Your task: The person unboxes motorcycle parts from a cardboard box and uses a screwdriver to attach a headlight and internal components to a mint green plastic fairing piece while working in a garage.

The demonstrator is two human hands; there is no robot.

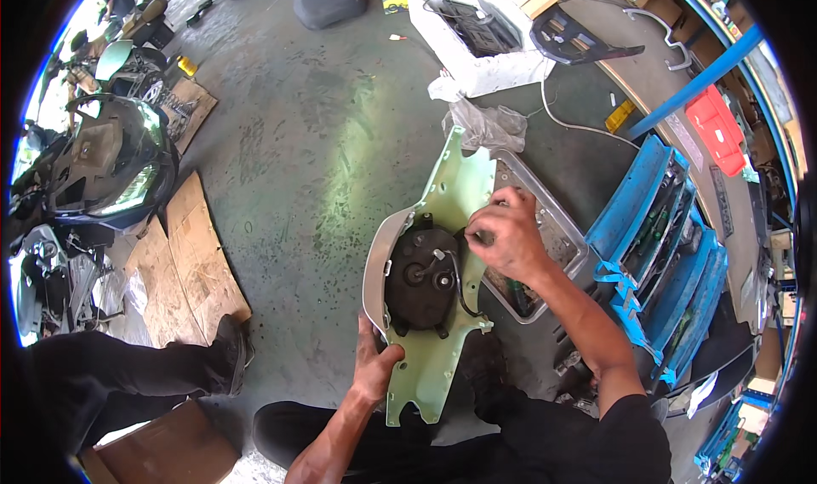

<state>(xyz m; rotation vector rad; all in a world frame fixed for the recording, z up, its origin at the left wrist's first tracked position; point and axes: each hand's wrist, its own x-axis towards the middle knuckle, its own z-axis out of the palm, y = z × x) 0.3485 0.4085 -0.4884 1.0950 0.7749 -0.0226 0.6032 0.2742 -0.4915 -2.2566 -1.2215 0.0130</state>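
Gripping the lower left edge of a pale green panel (425, 365), the left hand (376, 370) has its thumb on the inner face and its other fingers wrapped round behind. The right hand (507, 234) is at the panel's right side, fingers curled together; whether they pinch anything, I cannot tell. The panel is held up over the floor (298, 135), in front of the lap, inner face up, its long axis leaning slightly to the right at the top. A dark round unit (421, 293) sits in its middle, and a black cable (465, 301) runs down the unit's right side, near the right fingers.

Partly behind the panel, a clear tray (582, 250) lies on the floor, with a crumpled bag (487, 127) just beyond its far end. Toward the floor's right edge stands a blue toolbox (621, 216), opened out, with tools inside. Near the floor's far edge is a white box (498, 77) holding a dark part (477, 26). Toward the left edge, cardboard (200, 246) lies flat beside a scooter (102, 165); another person's leg (145, 372) reaches in below it.
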